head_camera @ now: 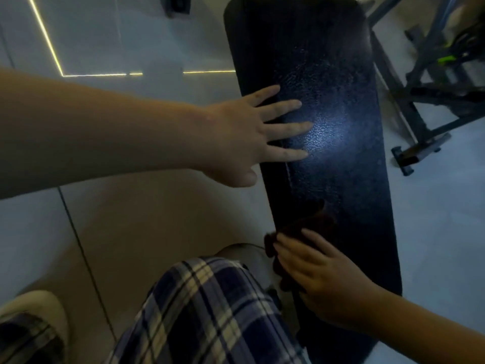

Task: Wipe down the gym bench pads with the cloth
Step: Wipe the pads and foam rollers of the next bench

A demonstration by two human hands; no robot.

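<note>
A long black textured bench pad [328, 74] runs from the top centre down to the lower right, with a bright glare spot at its middle. My left hand [249, 137] lies flat on the pad's left edge, fingers spread and straight. Lower down, my right hand [320, 277] presses a dark brown cloth [309, 227] onto the pad near its left edge. The fingers lie fairly straight over the cloth, and part of the cloth is hidden under the palm.
A dark metal equipment frame [420, 101] with a foot stands on the pale tiled floor [105, 219] to the right of the pad. My leg in plaid trousers [210, 311] is at the bottom centre, with a light slipper [36, 308] at the lower left.
</note>
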